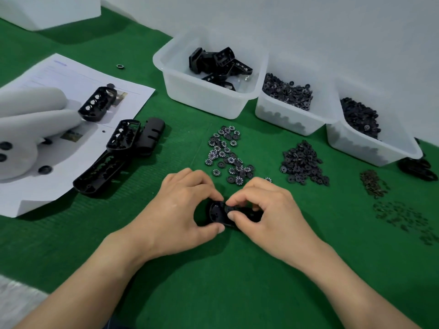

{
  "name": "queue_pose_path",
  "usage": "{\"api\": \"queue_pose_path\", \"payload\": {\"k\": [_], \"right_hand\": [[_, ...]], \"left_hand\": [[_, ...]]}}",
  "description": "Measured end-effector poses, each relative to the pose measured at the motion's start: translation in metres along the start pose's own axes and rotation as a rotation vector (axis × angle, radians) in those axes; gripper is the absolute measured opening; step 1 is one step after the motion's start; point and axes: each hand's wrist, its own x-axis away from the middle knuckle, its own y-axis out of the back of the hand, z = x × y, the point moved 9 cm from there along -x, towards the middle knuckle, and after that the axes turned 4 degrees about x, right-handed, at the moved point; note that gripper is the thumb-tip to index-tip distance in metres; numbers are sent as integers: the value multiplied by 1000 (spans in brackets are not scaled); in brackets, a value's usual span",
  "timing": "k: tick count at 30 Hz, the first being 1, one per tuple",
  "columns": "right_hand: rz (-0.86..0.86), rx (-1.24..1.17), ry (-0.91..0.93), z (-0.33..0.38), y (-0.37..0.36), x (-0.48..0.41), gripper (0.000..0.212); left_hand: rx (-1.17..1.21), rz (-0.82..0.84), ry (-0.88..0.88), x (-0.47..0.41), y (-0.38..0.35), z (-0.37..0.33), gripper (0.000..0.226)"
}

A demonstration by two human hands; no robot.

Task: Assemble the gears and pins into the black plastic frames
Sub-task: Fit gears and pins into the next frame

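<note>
Risk sits at centre of the green ribbed table [213,281], where the left hand [180,210] curls thumb and fingers [206,186] round one end of a black plastic frame [217,213] and the right hand [268,210] pinches a small part [231,208], likely a gear, into it; the part is mostly hidden, so it may seat tilted or slip off the smooth plastic. Flat toothed gears [225,153] with white marks, black discs [304,162] and thin dark pins [373,184] lie loose further right and could scatter if knocked

Left grip [180,205], right grip [268,210] bare (forearms [107,269] too)
</note>
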Motion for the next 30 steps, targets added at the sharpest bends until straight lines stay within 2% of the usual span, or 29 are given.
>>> {"api": "queue_pose_path", "payload": {"k": [9, 13, 15, 18, 24, 30], "right_hand": [[95, 99, -59, 3, -3, -10, 4], [208, -62, -144, -15, -4, -16, 10], [130, -86, -174, -27, 5, -24, 11], [28, 38, -138, -32, 8, -37, 18], [18, 193, -45, -23, 0, -48, 12], [155, 283, -4, -15, -3, -58, 12]], "left_hand": [[6, -3, -1, 0, 0, 0, 44], [15, -7, -2, 0, 0, 0, 43], [19, -8, -1, 0, 0, 1, 42], [14, -1, -5, 0, -1, 1, 41], [19, -2, 5, 0, 0, 1, 44], [21, -2, -5, -1, -1, 1, 41]]}}
